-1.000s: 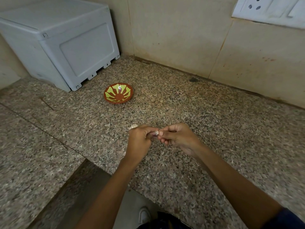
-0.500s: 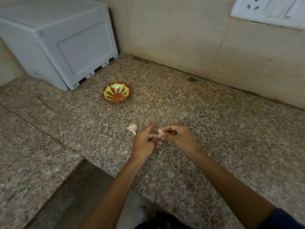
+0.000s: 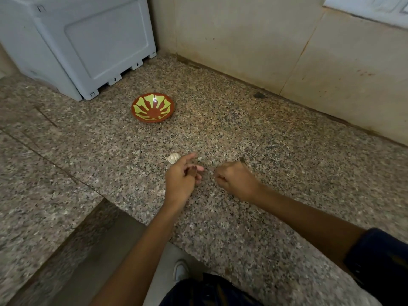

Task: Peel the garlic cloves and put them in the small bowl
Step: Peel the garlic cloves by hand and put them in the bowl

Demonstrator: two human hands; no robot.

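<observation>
At the centre of the frame we see the left hand (image 3: 181,178) with its fingers loosely spread and nothing visible in them. A short way to its right, apart from it, the right hand (image 3: 235,178) is clenched; motion blur keeps us from telling whether it grips a clove. A pale piece of garlic (image 3: 173,158) lies on the granite counter (image 3: 276,151), just beside the left fingertips. The small bowl (image 3: 153,107) sits well apart, toward the upper left, near a grey plastic box (image 3: 88,40).

Dim, soft light; hands (image 3: 183,180) motion-blurred, wide-angle edge warp.
</observation>
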